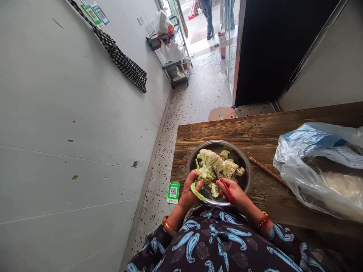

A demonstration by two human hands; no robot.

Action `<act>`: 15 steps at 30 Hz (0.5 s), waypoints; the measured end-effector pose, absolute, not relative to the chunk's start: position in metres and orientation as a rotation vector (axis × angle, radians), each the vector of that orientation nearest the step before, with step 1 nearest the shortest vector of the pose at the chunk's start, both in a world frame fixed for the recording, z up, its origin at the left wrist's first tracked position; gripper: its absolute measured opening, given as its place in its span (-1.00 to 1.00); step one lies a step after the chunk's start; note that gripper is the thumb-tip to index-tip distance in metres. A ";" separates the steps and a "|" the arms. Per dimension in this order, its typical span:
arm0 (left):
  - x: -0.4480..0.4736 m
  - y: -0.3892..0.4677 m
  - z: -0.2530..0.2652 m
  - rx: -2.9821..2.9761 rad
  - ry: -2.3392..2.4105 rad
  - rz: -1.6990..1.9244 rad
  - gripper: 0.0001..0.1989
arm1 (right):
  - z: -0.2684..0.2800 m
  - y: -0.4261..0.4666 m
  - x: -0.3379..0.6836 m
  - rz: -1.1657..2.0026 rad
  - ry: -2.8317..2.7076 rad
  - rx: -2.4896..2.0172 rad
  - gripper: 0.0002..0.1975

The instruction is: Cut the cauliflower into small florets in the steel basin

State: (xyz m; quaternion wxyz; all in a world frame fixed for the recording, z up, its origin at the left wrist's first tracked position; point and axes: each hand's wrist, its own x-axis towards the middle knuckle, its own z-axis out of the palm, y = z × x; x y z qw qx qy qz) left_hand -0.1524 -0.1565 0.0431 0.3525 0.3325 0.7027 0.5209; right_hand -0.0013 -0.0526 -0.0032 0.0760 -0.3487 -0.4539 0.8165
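My left hand is closed round the stem side of a cauliflower head, green leaves hanging from it. In my right hand is a pair of scissors with red handles. Their dark blades point up and left, against or very close to the cauliflower's stems; I cannot tell whether they touch. Both hands are over the near part of a round metal bowl. Inside the bowl lie several cut cauliflower florets, and a small pale piece sits below the blades.
The bowl stands on a wooden table. To its right are thin brown sticks and a large clear plastic bag. A green QR card lies at the left edge. Beyond are a stool, a loaded cart and a person's legs outside the doorway.
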 end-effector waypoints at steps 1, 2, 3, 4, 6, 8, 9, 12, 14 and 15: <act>-0.153 -0.157 0.042 0.896 1.820 1.337 -0.78 | -0.002 -0.053 -0.001 2.453 -1.343 -1.039 -0.44; -0.153 -0.158 0.041 0.927 1.824 1.326 -0.80 | 0.000 -0.053 -0.001 2.449 -1.334 -1.031 -0.43; -0.154 -0.158 0.041 0.955 1.830 1.319 -0.81 | 0.001 -0.053 -0.002 2.437 -1.336 -1.018 -0.43; -0.155 -0.158 0.042 0.983 1.836 1.312 -0.81 | 0.002 -0.053 -0.002 2.419 -1.346 -1.004 -0.43; -0.155 -0.157 0.043 1.024 1.847 1.307 -0.81 | 0.003 -0.054 -0.002 2.364 -1.383 -0.965 -0.44; -0.155 -0.156 0.045 1.015 1.847 1.325 -0.80 | 0.003 -0.055 -0.003 2.303 -1.423 -0.939 -0.44; -0.154 -0.156 0.046 0.986 1.844 1.346 -0.80 | 0.002 -0.056 -0.002 2.288 -1.437 -0.935 -0.43; -0.152 -0.156 0.048 0.847 1.832 1.425 -0.77 | -0.002 -0.059 -0.001 2.334 -1.449 -0.941 -0.44; -0.151 -0.157 0.048 0.723 1.805 1.462 -0.77 | -0.005 -0.060 0.002 2.398 -1.437 -0.941 -0.45; -0.152 -0.157 0.048 0.655 1.777 1.474 -0.78 | -0.006 -0.060 0.003 2.418 -1.429 -0.946 -0.45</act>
